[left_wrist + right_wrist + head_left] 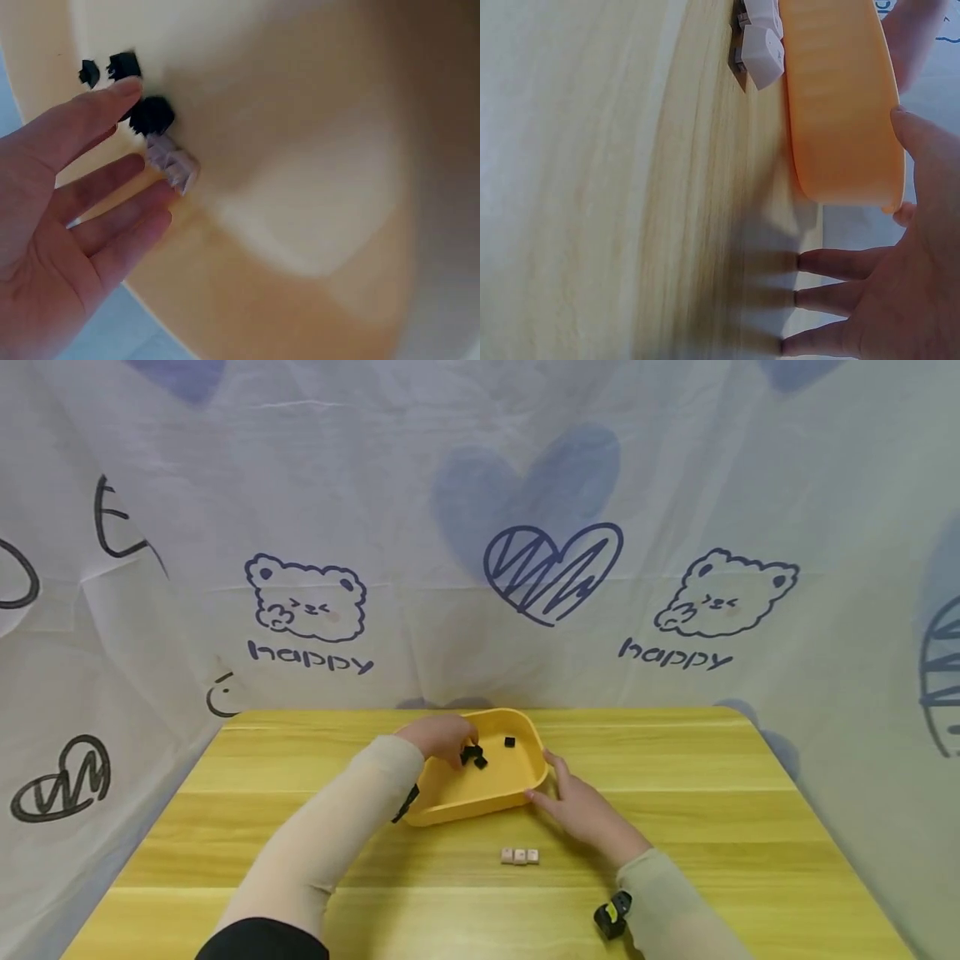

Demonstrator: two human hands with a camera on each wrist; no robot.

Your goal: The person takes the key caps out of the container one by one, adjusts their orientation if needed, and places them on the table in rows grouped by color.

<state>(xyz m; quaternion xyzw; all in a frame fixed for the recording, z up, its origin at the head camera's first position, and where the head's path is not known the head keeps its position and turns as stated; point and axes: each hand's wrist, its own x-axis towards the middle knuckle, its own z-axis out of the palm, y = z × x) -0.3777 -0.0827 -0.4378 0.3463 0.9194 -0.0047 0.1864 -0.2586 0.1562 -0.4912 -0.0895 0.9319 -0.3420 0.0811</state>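
My left hand [444, 737] reaches into a yellow plastic tray [468, 811]. In the left wrist view its thumb [124, 88] overlaps small black cubes [152, 115], while the other fingers stay apart, fingertips right at two pale keycaps [172, 163]. More of the black pieces [480, 762] lie beside the fingers in the head view. My right hand [581, 806] holds the tray's near right corner, with thumb and forefinger at its rim; the other fingers are spread straight in the right wrist view. Just in front of the tray, three pale keycaps [520, 857] stand in a row.
The tray sits toward the back of a wooden table [675, 793]. One black cube [510, 742] lies alone near the tray's far side. A white printed cloth [450, 652] hangs behind the table's back edge.
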